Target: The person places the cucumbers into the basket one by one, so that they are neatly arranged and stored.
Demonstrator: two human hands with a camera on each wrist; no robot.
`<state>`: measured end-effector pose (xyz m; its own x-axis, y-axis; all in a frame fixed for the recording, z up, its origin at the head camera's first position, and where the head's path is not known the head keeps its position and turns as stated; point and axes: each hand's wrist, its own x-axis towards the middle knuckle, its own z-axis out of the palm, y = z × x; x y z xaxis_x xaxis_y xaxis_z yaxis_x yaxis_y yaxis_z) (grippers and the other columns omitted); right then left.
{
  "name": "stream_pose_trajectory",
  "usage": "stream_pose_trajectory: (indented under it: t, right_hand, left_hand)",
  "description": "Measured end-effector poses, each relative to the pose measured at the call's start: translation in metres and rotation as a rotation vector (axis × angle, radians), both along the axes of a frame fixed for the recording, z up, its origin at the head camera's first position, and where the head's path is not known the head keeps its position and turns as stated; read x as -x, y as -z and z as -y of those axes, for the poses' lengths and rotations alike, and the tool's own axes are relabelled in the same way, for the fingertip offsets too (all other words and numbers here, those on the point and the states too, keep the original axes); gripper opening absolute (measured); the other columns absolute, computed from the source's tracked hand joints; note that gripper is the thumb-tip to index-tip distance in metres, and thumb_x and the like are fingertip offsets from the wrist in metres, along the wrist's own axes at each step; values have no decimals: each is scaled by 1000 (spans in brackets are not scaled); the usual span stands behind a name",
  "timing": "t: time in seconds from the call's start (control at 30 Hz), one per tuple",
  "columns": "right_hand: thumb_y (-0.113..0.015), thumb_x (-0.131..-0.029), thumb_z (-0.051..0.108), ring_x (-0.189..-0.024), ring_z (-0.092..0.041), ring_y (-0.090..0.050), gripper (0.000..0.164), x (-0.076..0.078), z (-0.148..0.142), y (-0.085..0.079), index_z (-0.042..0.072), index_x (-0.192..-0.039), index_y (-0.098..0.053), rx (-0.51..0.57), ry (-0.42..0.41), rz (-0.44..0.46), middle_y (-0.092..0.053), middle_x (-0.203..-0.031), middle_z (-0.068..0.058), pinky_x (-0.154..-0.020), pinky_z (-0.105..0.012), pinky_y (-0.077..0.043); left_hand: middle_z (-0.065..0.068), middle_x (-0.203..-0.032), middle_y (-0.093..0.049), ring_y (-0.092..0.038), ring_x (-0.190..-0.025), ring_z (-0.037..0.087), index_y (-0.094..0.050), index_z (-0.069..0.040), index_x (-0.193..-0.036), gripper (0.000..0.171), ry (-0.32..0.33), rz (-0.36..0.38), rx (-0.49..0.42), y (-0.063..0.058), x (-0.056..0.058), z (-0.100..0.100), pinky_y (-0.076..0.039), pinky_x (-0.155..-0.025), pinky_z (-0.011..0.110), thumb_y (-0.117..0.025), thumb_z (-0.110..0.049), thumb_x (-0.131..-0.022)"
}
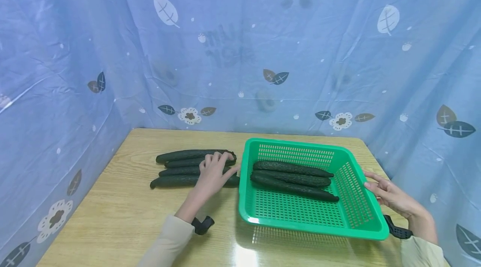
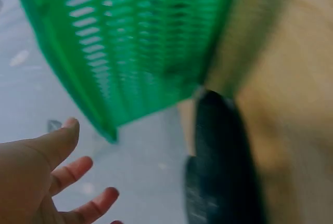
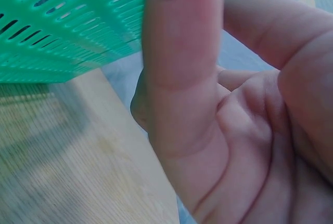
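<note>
Several dark green cucumbers (image 1: 174,181) lie side by side on the wooden table. Above their right ends is my left hand (image 1: 215,174), fingers spread and slightly bent, holding nothing; in the left wrist view its thumb and fingertips are apart from the cucumber (image 2: 223,156). A green plastic basket (image 1: 300,227) stands just right of that hand. Three more cucumbers (image 1: 293,178) lie lengthwise in the basket. My right hand (image 1: 398,198) holds the basket's right rim, thumb at the edge; the right wrist view shows a finger against the outer wall, its tip hidden.
The light wooden table (image 1: 112,200) ends at a blue curtain (image 1: 233,71) with leaf and flower prints, behind and at both sides. A black wrist strap (image 1: 203,225) shows at the left wrist and another strap (image 1: 398,231) at the right.
</note>
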<state>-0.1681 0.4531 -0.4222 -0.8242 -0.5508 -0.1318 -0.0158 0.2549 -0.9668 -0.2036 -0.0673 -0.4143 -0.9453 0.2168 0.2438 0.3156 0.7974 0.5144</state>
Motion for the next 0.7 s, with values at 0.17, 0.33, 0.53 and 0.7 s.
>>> stream_pose_trajectory:
  t: [0.17,0.33,0.53,0.7]
  right_hand:
    - [-25,-103,10,-93,-12,-63,45,-1,1,-1,41,-136,-18,-19,13,-1,-62,-114,9,-76,-34,-52]
    - [-24,-103,9,-94,-16,-64,45,-1,2,-1,41,-135,-19,14,3,8,-63,-114,6,-77,-37,-53]
    - [-24,-103,7,-97,-18,-64,47,0,3,0,36,-140,-16,57,-20,15,-63,-117,4,-77,-39,-53]
    - [-26,-103,11,-72,-13,-60,45,-1,3,0,35,-140,-14,-19,42,-3,-60,-89,13,-69,-34,-52]
  left_hand:
    - [10,-115,-45,-31,-113,35,-51,-22,-118,36,-53,-6,-11,20,0,17,-17,-100,60,-61,-39,-89]
    - [13,-118,-42,-26,-116,38,-51,-19,-122,41,-72,15,-10,37,1,37,-8,-102,61,-62,-39,-88]
    - [15,-117,-41,-27,-114,38,-52,-20,-119,44,-90,49,73,54,-2,57,-10,-99,61,-65,-43,-84]
    - [14,-111,-41,-29,-110,40,-53,-19,-114,40,-77,43,88,58,-5,67,-12,-96,63,-68,-40,-83]
